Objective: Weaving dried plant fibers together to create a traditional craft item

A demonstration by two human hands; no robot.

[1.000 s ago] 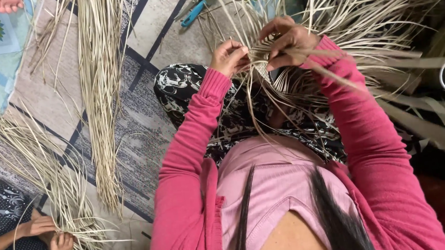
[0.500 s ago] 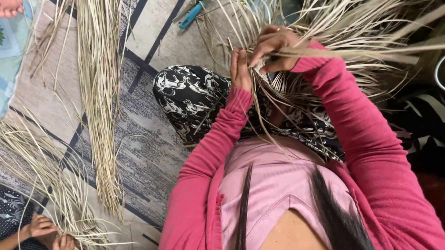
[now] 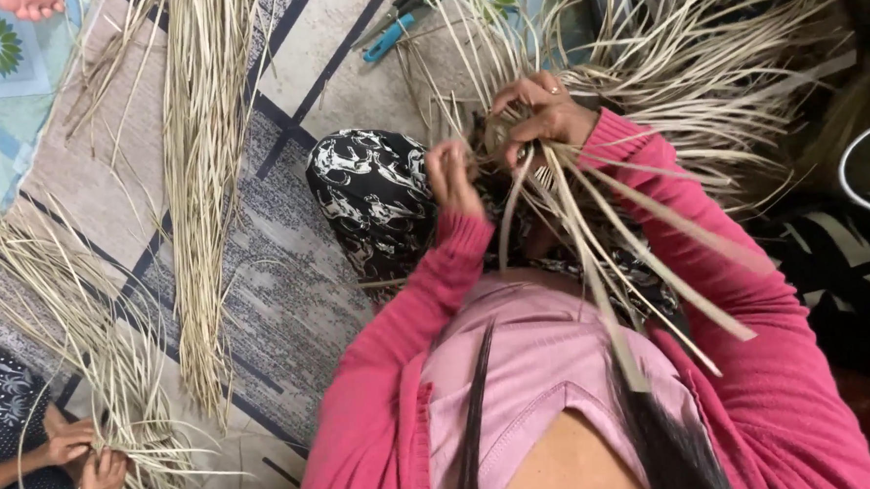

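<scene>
- Two hands meet over the lap: right hand [image 3: 539, 113] pinches the woven knot of straw strips [image 3: 591, 238]; left hand [image 3: 452, 175], at its 8 o'clock, is curled, grip unclear.
- Strips look light, springy and brittle; best held near the weave.
- Loose bundle [image 3: 198, 186] lies on the rug [image 3: 289, 270] at 9 o'clock.

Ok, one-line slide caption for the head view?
Both hands, left hand and right hand, work pale straw strips above a patterned lap.

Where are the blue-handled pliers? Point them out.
In the head view the blue-handled pliers lie on the patterned mat at the top centre, beyond the right hand.
</scene>
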